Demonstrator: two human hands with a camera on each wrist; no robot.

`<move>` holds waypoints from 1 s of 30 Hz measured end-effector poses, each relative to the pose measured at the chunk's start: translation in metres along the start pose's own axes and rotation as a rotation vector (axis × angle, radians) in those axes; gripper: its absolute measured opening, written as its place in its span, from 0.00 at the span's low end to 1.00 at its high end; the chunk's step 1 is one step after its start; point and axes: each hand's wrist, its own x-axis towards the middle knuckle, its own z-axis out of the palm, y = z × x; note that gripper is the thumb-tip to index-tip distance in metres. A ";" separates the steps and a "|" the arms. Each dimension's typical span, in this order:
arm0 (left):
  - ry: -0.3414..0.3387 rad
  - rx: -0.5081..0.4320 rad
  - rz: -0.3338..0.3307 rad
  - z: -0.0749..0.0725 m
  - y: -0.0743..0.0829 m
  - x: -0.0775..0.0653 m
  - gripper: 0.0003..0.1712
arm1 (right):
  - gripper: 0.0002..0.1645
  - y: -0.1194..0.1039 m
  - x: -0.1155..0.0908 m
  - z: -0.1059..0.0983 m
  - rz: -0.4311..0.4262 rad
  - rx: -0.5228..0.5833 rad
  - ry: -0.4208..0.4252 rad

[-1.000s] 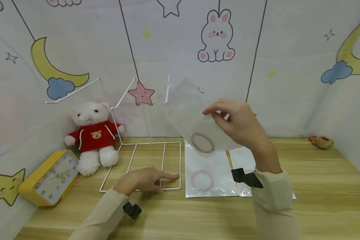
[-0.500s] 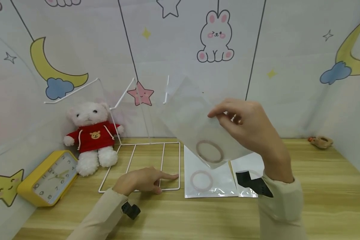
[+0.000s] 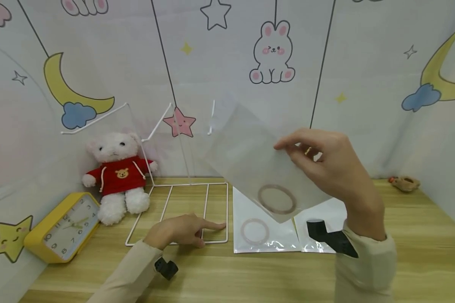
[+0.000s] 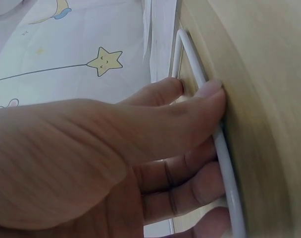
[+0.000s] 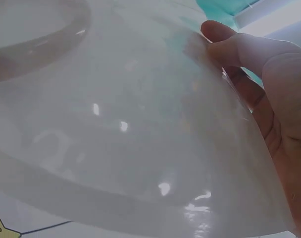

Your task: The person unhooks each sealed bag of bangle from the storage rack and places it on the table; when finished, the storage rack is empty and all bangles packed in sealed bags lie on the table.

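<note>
In the head view my right hand [image 3: 322, 162] holds up a translucent plastic bag [image 3: 246, 143], pinched at its right edge between thumb and forefinger. A brownish ring [image 3: 277, 199] shows at the bag's lower corner. In the right wrist view, the glossy bag [image 5: 140, 148] fills most of the picture. On the left, my left hand [image 3: 183, 230] is at the front of a white wire rack [image 3: 216, 242], forefinger stretched to its right bar. The left wrist view shows the thumb [image 4: 205, 104] lying over the rack's front wire [image 4: 229, 183], other fingertips against its far side.
Two white bags [image 3: 242, 248] with faint rings lie right of the rack, partly under the held bag. A teddy bear [image 3: 121, 176] in red and a yellow alarm clock [image 3: 64, 227] stand at left. A small brown toy [image 3: 405, 184] lies back right.
My right hand has moved right and slightly down with the bag, and the ring in it has shifted the same way. The left hand stays at the rack.
</note>
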 end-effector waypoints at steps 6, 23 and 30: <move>0.000 -0.003 -0.043 0.002 0.000 0.000 0.39 | 0.19 -0.002 -0.003 -0.006 -0.013 -0.005 -0.011; -0.006 -0.007 -0.072 0.003 0.000 0.002 0.39 | 0.21 -0.008 -0.011 -0.022 -0.044 0.024 0.025; -0.008 -0.006 -0.072 0.003 0.000 0.002 0.39 | 0.19 -0.006 -0.014 -0.027 -0.016 0.050 0.045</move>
